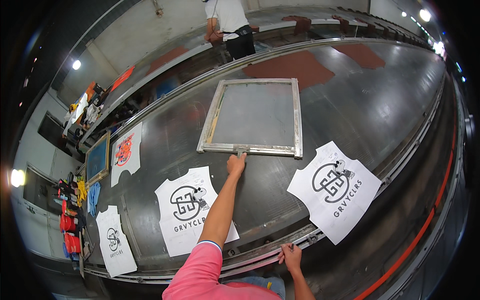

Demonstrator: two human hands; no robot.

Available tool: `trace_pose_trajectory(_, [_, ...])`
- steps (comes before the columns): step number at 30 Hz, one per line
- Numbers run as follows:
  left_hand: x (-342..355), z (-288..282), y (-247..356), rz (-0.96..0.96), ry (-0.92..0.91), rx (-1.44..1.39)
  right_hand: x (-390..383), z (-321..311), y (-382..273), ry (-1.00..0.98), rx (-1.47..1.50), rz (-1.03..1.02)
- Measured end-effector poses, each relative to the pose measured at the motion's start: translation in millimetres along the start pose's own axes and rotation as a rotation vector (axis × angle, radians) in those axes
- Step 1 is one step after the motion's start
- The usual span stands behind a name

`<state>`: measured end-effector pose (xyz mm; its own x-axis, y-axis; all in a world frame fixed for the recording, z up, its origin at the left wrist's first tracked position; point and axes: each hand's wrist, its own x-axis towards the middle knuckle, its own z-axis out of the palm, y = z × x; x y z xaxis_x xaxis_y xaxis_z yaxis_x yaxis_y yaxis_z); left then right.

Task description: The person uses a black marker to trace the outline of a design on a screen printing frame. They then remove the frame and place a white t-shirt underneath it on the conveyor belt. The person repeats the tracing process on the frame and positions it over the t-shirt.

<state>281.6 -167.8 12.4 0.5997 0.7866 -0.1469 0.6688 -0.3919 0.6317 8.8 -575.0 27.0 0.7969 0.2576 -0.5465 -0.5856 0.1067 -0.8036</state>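
A screen printing frame (pixel 299 120) with a metal border and grey mesh lies on the long dark table. My left hand (pixel 236 164) reaches across and grips the small bracket (pixel 242 150) on its near edge, fingers closed. At the table's near edge my right hand (pixel 291 257) is closed, with a small dark tip sticking out of it that I cannot make out. A white shirt-shaped sheet (pixel 187 175) with a black printed design lies partly under my left forearm. Another such sheet (pixel 335 195) lies to the right, overhanging the table's edge.
Brown-red fabric pieces (pixel 290 70) lie beyond the frame. A smaller printed sheet (pixel 116 242), a sheet with an orange design (pixel 127 152) and a blue-meshed screen (pixel 97 159) are at the left. A metal rail (pixel 270 257) runs along the near edge. A co-worker (pixel 232 25) stands at the far table.
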Motion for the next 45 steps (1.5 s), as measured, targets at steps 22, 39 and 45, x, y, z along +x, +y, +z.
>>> trace_pose_trajectory(22, [18, -51, 77, 0.012, -0.601, -1.766, 7, -22, 0, -0.031, -0.010, 0.009])
trace_pose_trajectory(39, [-237, -270, -142, 0.164, -0.401, -1.848, 99, 109, -231, 0.041, -0.454, -0.353])
trace_pose_trajectory(45, [-302, -308, -205, 0.198, -0.360, -1.720, 103, 183, -170, 0.058, -0.581, -0.432])
